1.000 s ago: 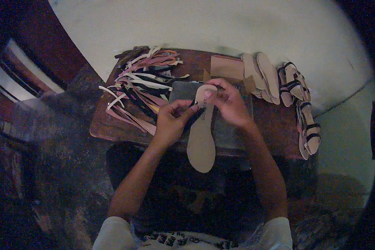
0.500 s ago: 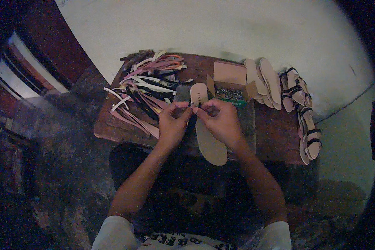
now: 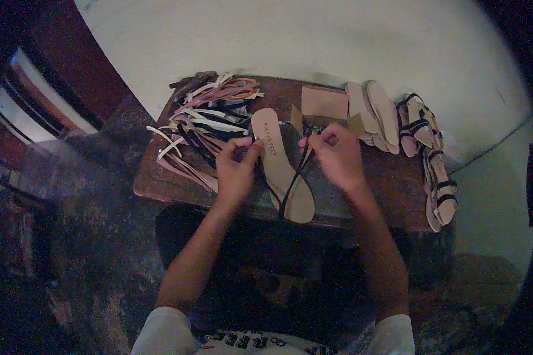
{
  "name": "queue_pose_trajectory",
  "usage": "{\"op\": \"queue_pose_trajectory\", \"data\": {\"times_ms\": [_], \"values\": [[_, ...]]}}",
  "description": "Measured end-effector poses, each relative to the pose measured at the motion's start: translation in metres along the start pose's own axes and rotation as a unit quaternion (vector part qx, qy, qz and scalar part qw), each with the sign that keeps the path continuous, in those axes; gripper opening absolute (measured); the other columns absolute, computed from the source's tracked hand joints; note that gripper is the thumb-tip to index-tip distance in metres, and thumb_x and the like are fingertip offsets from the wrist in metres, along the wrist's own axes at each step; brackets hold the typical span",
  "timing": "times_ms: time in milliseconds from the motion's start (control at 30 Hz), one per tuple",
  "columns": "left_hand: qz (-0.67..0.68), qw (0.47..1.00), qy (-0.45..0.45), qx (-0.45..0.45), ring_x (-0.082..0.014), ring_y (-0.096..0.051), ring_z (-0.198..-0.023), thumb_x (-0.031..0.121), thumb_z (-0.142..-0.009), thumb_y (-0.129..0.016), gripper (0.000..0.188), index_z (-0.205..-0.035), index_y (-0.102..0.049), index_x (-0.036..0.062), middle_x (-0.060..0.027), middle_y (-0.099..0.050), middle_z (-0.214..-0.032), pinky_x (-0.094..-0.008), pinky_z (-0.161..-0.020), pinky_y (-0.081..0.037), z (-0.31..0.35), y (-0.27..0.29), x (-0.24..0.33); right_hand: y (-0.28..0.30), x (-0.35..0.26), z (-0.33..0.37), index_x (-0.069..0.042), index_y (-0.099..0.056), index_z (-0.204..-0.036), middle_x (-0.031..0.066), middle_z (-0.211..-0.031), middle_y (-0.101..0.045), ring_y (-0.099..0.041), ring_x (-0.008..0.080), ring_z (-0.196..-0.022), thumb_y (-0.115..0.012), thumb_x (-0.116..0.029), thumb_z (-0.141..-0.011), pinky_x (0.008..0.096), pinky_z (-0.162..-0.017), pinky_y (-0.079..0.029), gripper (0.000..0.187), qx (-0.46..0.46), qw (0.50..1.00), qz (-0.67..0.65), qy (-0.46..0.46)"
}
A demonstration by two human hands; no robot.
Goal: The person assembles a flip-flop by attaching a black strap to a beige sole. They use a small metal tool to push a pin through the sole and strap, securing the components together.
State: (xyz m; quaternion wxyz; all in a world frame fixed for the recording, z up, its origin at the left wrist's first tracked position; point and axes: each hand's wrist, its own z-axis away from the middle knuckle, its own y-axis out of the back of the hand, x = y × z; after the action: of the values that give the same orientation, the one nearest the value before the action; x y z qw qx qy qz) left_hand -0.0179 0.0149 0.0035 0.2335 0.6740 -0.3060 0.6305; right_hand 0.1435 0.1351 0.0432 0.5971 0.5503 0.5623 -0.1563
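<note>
The hands have drawn apart; the sole [image 3: 281, 171] lies between them, left hand [image 3: 236, 171] fingers pinching its nine-o'clock edge, right hand [image 3: 336, 157] fingers clamped on a black strap [image 3: 295, 177].

My forearms reaching up from below, left hand [image 3: 236, 168] pinched shut (fingertips together), right hand [image 3: 336, 155] curled in a closed grip, hands apart, wrists bent slightly inward

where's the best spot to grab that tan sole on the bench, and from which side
Probably the narrow waist of the tan sole, pinched across its width from the person's left. It lies flat and lengthwise on the wooden bench, and there it is slimmest. The left hand already sits at that edge, while a dark strap held by the right hand runs along the other side.
</note>
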Motion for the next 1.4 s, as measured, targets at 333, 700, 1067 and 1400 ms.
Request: {"op": "queue_pose_trajectory", "data": {"times_ms": [333,700,1067,1400], "values": [[0.041,0.998,0.037,-0.03,-0.0085,-0.059,-0.076,0.013,-0.09,-0.068,0.019,-0.104,-0.059,0.0044,-0.0051,-0.067,-0.088,-0.0236,-0.064,-0.046,-0.001,0.002,-0.004,0.0,-0.01,-0.003,-0.003,-0.056,-0.083,0.0092,-0.08,-0.069,-0.068,0.0154,-0.07,-0.072,-0.018,-0.088,0.0283,-0.059,-0.055,0.023,-0.008,0.993,-0.108,-0.053],[0.122,0.983,0.113,-0.08,-0.0121,-0.064,-0.079,0.014,-0.088,-0.07,0.031,-0.112,-0.054,0.0029,-0.0084,-0.07,-0.092,-0.0252,-0.064,-0.049,0.0,-0.001,0.0,-0.007,-0.006,0.003,0.0,-0.065,-0.095,0.0086,-0.087,-0.068,-0.065,0.0146,-0.079,-0.079,-0.023,-0.082,0.0288,-0.072,-0.052,0.03,0.001,1.0,-0.011,0.02],[0.113,0.981,0.097,-0.126,-0.0163,-0.066,-0.087,0.013,-0.089,-0.07,0.033,-0.118,-0.058,0.0037,-0.0084,-0.069,-0.099,-0.0294,-0.077,-0.053,0.0,0.002,0.005,-0.013,0.017,-0.005,0.001,-0.064,-0.103,0.0073,-0.089,-0.07,-0.064,0.0123,-0.077,-0.075,-0.019,-0.085,0.0274,-0.067,-0.051,0.029,-0.077,0.995,-0.061,-0.011],[0.083,0.985,0.077,-0.129,-0.0154,-0.067,-0.09,0.011,-0.09,-0.068,0.035,-0.123,-0.059,0.0047,-0.0091,-0.07,-0.101,-0.0283,-0.079,-0.053,0.001,0.002,0.007,-0.017,0.02,-0.003,0.001,-0.066,-0.104,0.0068,-0.09,-0.071,-0.064,0.0112,-0.079,-0.073,-0.014,-0.087,0.0268,-0.067,-0.051,0.025,-0.092,0.99,-0.106,-0.005]]}}
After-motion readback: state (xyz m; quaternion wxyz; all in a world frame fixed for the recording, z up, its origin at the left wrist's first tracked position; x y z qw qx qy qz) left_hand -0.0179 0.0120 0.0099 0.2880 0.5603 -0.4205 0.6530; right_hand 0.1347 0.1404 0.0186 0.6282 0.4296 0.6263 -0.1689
